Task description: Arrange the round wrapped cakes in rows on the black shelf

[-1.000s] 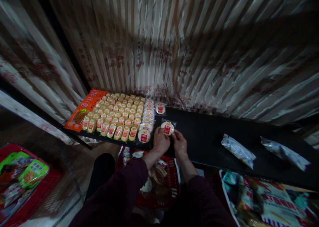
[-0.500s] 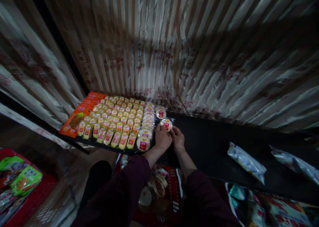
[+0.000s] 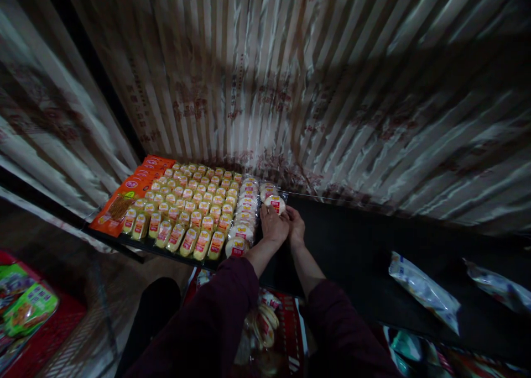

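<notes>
A round white cake in clear wrap with a red label (image 3: 275,204) is between my hands on the black shelf (image 3: 336,251). My left hand (image 3: 274,226) has its fingers closed on the near left edge of the wrapped cake. On the right edge, my right hand (image 3: 295,225) pinches the wrap; its fingertips are partly hidden. Just behind, another wrapped round cake (image 3: 268,189) leans back, partly covered. To the left runs a column of overlapping wrapped round cakes (image 3: 241,232).
Rows of yellow packaged cakes (image 3: 188,241) and orange bags (image 3: 131,187) fill the shelf's left end. Two silvery packets (image 3: 425,289) lie to the right. Below are a red bag of round cakes (image 3: 292,334) and a red basket (image 3: 68,317). Striped sheeting (image 3: 265,79) hangs behind.
Both hands have pushed the wrapped round cake back, up against the one behind it, which is now partly covered. The camera view has shifted slightly.
</notes>
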### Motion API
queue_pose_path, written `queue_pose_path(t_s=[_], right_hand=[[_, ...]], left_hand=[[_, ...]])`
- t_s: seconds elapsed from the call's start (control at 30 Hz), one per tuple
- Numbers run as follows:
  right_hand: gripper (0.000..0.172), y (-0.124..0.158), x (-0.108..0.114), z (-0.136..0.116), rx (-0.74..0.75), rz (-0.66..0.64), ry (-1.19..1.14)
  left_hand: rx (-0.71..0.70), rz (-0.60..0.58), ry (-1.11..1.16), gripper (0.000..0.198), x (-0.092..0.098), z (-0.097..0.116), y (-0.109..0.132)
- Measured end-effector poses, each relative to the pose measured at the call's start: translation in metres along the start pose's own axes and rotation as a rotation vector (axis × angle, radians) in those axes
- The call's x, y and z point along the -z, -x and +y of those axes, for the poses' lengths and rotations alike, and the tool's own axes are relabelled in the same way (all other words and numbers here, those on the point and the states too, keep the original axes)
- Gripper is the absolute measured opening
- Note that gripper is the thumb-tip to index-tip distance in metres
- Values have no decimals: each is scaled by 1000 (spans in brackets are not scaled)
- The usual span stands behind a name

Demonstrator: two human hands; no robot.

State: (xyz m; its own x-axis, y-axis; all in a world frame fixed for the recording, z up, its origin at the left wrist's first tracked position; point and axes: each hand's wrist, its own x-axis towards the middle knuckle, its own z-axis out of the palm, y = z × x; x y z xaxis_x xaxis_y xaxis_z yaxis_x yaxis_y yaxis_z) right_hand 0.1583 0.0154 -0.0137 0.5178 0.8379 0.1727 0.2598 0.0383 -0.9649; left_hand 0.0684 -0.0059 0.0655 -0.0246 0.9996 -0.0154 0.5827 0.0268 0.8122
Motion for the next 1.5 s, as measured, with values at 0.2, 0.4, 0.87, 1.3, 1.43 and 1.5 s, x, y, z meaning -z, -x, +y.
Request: queue_pose_path(t_s=[0.2,0.4,0.87,1.3,1.43,1.5], right_hand=[[35,-3,-7,-1,-17,18,28],[36,-8,-12,2,-11,35,-2],[27,-17,-12,8,67,1,101],[47,-8,-13,1,162,18,498],[46,-5,-13,1,156,-44,485],[45,-5,-13,1,157,-47,470]], left_hand=[[-58,27,-35,49,-7,-10,-6],[-61,70,60,43,-15,-14,-9],[-96,33,41,49,-30,-25,-4],[-116,53,31,46,-34,-34,-6],[-157,19,-21,45,-30,-32,-7],[-157,19,-28,44,-30,-31,-8]])
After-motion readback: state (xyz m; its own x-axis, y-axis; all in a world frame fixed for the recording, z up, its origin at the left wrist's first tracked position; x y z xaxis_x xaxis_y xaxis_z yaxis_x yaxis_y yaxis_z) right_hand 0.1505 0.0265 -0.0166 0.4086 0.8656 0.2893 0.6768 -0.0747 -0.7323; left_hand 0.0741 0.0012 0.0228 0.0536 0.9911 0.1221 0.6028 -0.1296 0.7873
